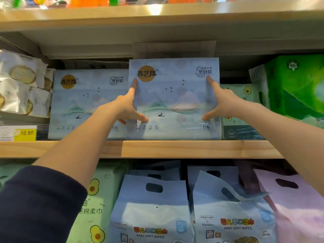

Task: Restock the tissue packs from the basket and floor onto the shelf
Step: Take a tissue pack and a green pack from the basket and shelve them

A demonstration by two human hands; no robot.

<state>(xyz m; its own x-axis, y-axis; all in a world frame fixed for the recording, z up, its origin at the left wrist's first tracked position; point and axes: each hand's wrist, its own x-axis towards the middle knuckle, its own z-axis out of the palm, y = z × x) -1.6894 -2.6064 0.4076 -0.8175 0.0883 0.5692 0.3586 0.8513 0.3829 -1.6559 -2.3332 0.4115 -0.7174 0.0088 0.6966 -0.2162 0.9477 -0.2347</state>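
A pale blue tissue pack (pixel 173 99) with a gold round logo and a mountain picture stands upright on the wooden shelf (pixel 157 149). My left hand (pixel 128 106) presses on its left edge, forefinger pointing up and thumb spread along its lower front. On the right edge my right hand (pixel 220 100) mirrors that pose. Both hands lie flat with fingers apart, framing the pack between them. A second identical blue pack (pixel 84 102) stands just to the left, slightly further back.
White wrapped packs (pixel 21 85) are stacked at far left above a yellow 10.90 price tag (pixel 26 133). Green packs (pixel 296 85) and an avocado-print pack (pixel 242 109) fill the right. Below hang baby soft wipes bags (pixel 152 207), with a pink bag (pixel 298 207) beside them.
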